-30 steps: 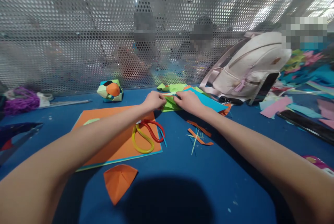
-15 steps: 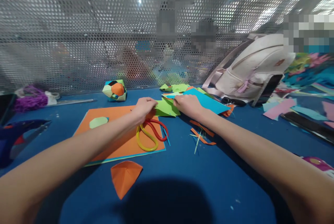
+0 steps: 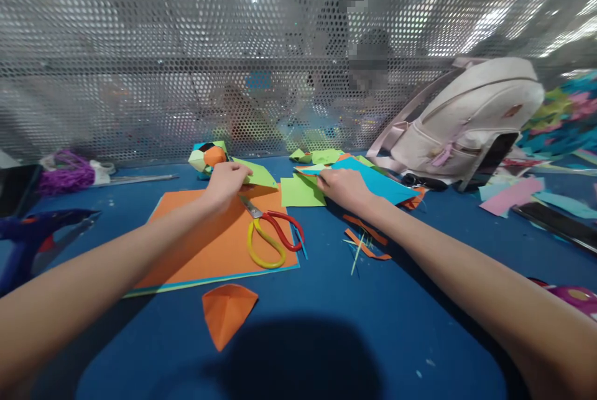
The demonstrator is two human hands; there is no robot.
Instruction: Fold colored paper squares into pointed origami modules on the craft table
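My left hand (image 3: 228,181) pinches a piece of green paper (image 3: 255,175), raised over the far edge of the orange paper sheets (image 3: 196,241). At the pile of blue paper (image 3: 380,183), my right hand (image 3: 342,185) has its fingers closed on the near left edge; which sheets they grip is partly hidden. Another green paper (image 3: 301,193) lies flat between the hands. Scissors (image 3: 267,239) with one red and one yellow handle rest on the orange sheets. Nearer me lies a folded orange paper piece (image 3: 228,314).
A paper ball (image 3: 205,158) stands behind my left hand. Orange scraps (image 3: 366,244) lie near my right forearm. A glue gun (image 3: 37,232) and purple yarn (image 3: 68,175) are at left. A pale backpack (image 3: 466,120) leans by the perforated metal screen (image 3: 186,45) at right.
My left hand has moved left and lifted a green paper away from the one lying flat. The scissor blades have come into view. My right hand has stayed at the pile.
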